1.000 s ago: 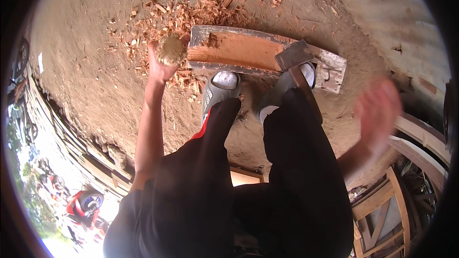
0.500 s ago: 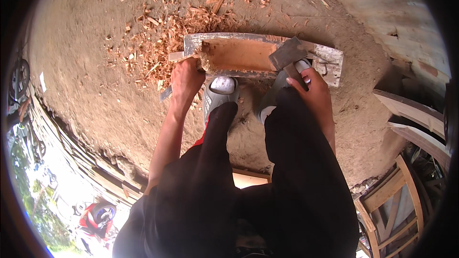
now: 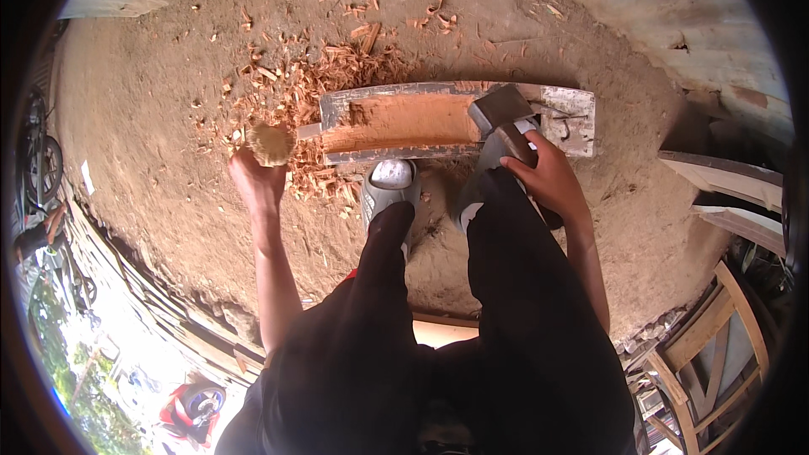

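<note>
My left hand (image 3: 257, 179), left of the wooden piece, is closed round a tool with a pale, frayed round wooden end (image 3: 271, 144). My right hand (image 3: 549, 179) grips the handle of a hammer (image 3: 500, 108), whose broad dark metal head rests over the right part of a long weathered wooden piece (image 3: 396, 122) with a hollowed, freshly cut orange inside. The piece lies crosswise beside my grey shoes (image 3: 392, 190), the right one partly hidden by hammer and hand.
Orange wood shavings (image 3: 337, 67) are scattered on the dirt ground (image 3: 160, 118). Corrugated sheets (image 3: 691, 34) border the back and right. Curved boards (image 3: 720, 181) and a wooden frame (image 3: 708, 345) lie at right. Motorbikes (image 3: 190, 413) stand in bright light at lower left.
My right hand has come in from the right onto the hammer handle. My left hand moved in toward the wooden piece, then back out left and lower with its tool.
</note>
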A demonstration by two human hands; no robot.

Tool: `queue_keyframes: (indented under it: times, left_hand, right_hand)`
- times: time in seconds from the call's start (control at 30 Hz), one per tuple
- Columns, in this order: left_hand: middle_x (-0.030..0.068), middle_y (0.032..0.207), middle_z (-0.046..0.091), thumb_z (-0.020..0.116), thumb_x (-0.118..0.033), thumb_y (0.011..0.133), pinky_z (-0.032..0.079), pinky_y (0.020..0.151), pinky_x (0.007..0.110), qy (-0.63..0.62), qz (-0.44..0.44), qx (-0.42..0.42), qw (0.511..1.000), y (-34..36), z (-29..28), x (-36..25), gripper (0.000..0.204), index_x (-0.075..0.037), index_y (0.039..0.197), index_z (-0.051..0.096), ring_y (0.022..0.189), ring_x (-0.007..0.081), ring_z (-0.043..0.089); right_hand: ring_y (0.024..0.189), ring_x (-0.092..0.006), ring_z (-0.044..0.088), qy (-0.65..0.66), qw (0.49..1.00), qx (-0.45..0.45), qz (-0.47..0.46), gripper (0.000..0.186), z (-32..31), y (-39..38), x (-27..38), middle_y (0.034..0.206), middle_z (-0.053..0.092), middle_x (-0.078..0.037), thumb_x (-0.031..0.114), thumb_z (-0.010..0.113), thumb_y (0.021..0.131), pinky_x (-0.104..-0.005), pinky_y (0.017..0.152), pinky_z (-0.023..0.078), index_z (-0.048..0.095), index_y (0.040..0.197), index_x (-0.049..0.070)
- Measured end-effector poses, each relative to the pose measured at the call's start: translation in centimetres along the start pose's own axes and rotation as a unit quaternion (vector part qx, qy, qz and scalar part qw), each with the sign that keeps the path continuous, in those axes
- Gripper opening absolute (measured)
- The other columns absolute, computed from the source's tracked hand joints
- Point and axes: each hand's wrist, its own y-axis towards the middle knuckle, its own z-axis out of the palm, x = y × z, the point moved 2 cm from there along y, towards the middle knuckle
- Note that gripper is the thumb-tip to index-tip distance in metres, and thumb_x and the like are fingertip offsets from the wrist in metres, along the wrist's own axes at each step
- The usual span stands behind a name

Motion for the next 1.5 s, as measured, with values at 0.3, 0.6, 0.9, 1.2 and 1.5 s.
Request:
queue_keyframes:
  times: [0.3,0.6,0.9,1.2,1.5]
  left_hand:
    - [0.0181,0.109,0.071,0.063,-0.025,0.094,0.060,0.084,0.043,-0.716,-0.327,0.446,0.427,-4.3,13.1,-18.1,0.039,0.001,0.122,0.064,0.093,0.0314,0.072]
    - [0.0113,0.092,0.068,0.064,-0.019,0.091,0.057,0.073,0.037,-0.788,-0.259,0.372,0.417,-4.6,19.3,-12.6,0.013,-0.006,0.089,0.067,0.082,0.0240,0.066]
    - [0.0017,0.061,0.057,0.060,-0.013,0.097,0.037,0.045,0.027,-0.323,0.113,0.030,0.939,-2.4,3.5,0.0,0.028,-0.006,0.070,0.058,0.052,0.0106,0.050]
    - [0.0045,0.067,0.060,0.060,-0.034,0.099,0.050,0.061,0.037,-0.507,-0.001,0.149,0.849,-3.6,10.3,-6.6,0.035,-0.012,0.073,0.059,0.063,0.0163,0.058]
    - [0.0023,0.057,0.051,0.055,-0.018,0.096,0.052,0.050,0.032,-0.474,-0.039,-0.025,0.879,-1.4,5.3,5.6,0.029,-0.011,0.068,0.059,0.049,0.0102,0.047]
  right_hand:
    - [0.072,-0.0194,0.067,0.403,0.914,0.047,0.013,0.060,-2.3,-4.7,0.2,0.093,0.065,-0.014,0.017,0.072,0.089,-0.0318,0.054,0.053,0.042,0.140,0.005]
    - [0.057,-0.0084,0.052,0.416,0.909,0.015,0.033,0.064,-1.4,-5.1,-2.0,0.080,0.054,-0.002,0.006,0.068,0.087,-0.0219,0.038,0.040,0.037,0.143,0.009]
    - [0.107,-0.0160,0.059,0.318,0.948,-0.024,0.006,0.065,0.8,-3.8,-4.7,0.115,0.064,-0.010,0.019,0.074,0.090,-0.0296,0.093,0.046,0.043,0.144,0.002]
    - [0.094,-0.0110,0.061,0.526,0.843,0.101,0.046,0.048,6.6,0.4,-3.7,0.105,0.063,-0.004,0.029,0.069,0.097,-0.0261,0.084,0.048,0.052,0.136,0.006]
    - [0.067,-0.0094,0.057,0.543,0.837,0.053,0.041,0.046,6.5,1.6,-5.9,0.091,0.061,-0.001,0.021,0.068,0.095,-0.0249,0.053,0.046,0.052,0.136,0.006]
